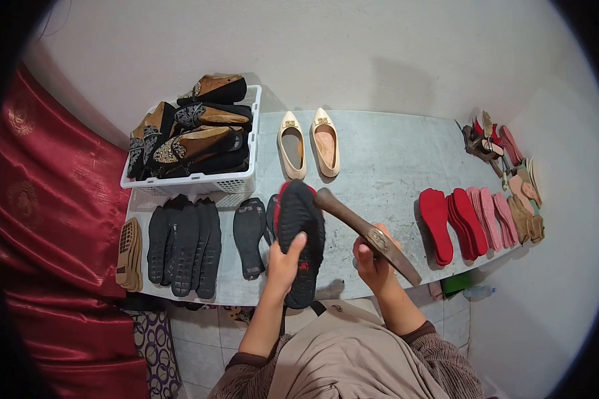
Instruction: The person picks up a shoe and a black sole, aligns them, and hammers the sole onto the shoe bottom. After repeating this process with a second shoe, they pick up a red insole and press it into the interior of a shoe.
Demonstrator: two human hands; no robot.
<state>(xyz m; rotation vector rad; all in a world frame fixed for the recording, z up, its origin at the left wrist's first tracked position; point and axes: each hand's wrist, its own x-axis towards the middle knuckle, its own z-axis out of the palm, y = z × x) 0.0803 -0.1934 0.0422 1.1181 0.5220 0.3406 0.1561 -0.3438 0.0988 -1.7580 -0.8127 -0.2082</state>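
My left hand (285,267) is closed round a black shoe (301,223), its dark sole turned toward me and a strip of red showing along one edge. The thumb presses on the sole. A worn metal hammer (345,214) is in my right hand (374,269), with the fingers wrapped round its handle below the head. One end of the hammer head is close beside the upper right edge of the shoe. Part of another black sole (249,233) pair is hidden behind the shoe.
A white basket (209,181) holds black-and-brown shoes on lasts. Cream pointed shoes (325,143) stand at the back. Black soles (183,249) and tan soles (130,256) lie left; red insoles (435,226), pink insoles (491,216) and tools (487,136) lie right on the table (386,169).
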